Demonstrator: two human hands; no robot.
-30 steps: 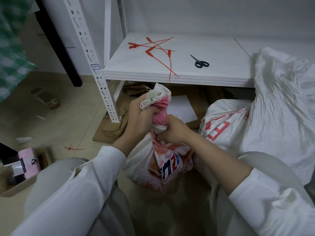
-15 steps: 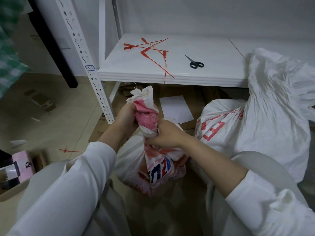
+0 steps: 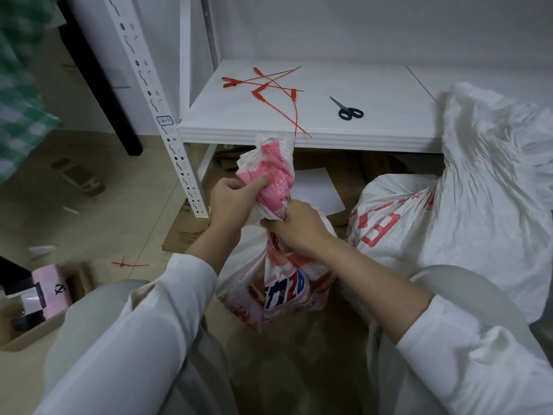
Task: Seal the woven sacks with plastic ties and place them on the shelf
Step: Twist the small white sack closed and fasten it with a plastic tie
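A pink-and-white woven sack (image 3: 278,283) with blue lettering stands between my knees, its gathered mouth (image 3: 269,172) sticking up in front of the shelf edge. My left hand (image 3: 230,199) pinches the bunched top from the left. My right hand (image 3: 296,226) grips the neck just below it. Several red plastic ties (image 3: 269,88) lie crossed on the white shelf (image 3: 374,133), two of their tails hanging over the front edge. No tie is in either hand.
Black scissors (image 3: 348,110) lie on the shelf right of the ties. A white sack with red print (image 3: 386,223) and a large plain white sack (image 3: 493,181) sit at the right. Cardboard (image 3: 185,229) lies under the shelf. A red tie (image 3: 128,263) is on the floor.
Both hands keep hold of the sack's neck. My left hand has shifted from behind the top to pinching its left side, and the bunched mouth now stands taller.
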